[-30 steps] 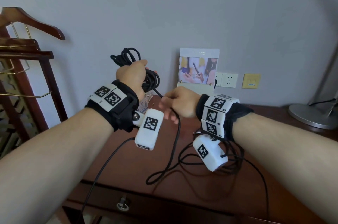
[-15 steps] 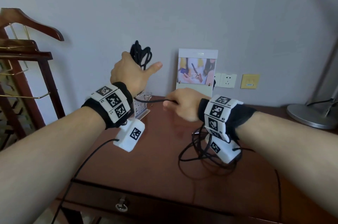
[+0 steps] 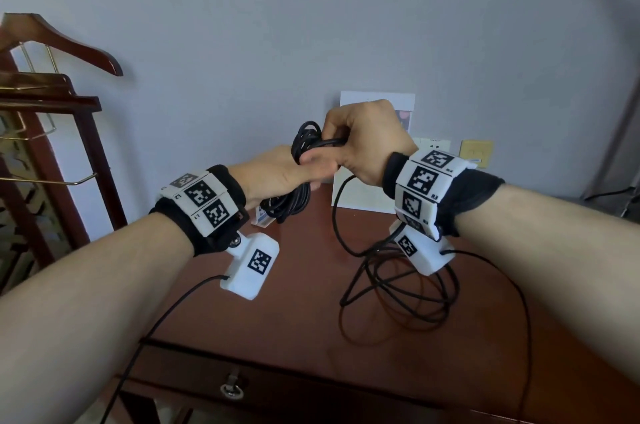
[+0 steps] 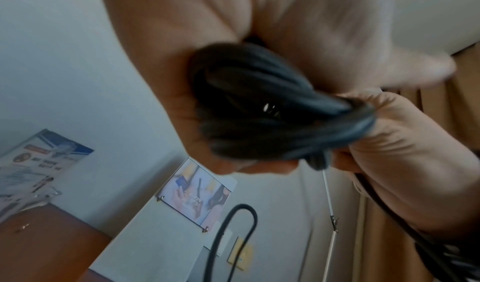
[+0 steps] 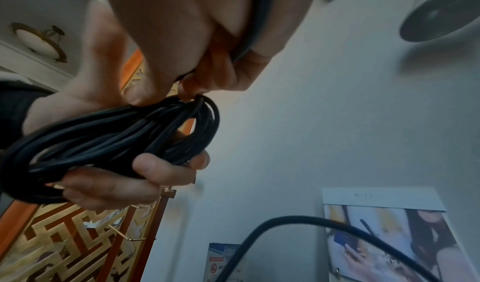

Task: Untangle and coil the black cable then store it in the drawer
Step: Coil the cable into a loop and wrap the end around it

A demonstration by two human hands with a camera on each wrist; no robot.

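A bundle of black cable coils is held up above the back of the wooden desk. My left hand grips the coils, its fingers curled round them. My right hand pinches a strand at the top of the bundle. From there the cable drops in a loop to a loose tangle on the desk under my right wrist. The drawer with its metal ring pull is closed at the front edge.
A wooden valet stand with a hanger is on the left. A photo card leans on the wall, with sockets beside it and a small box below my left hand. Thin sensor wires hang from both wrists.
My right hand rose from desk level up to the coil bundle, laying another turn on it. My left hand tilted and came lower toward the middle. The tangle on the desk shrank.
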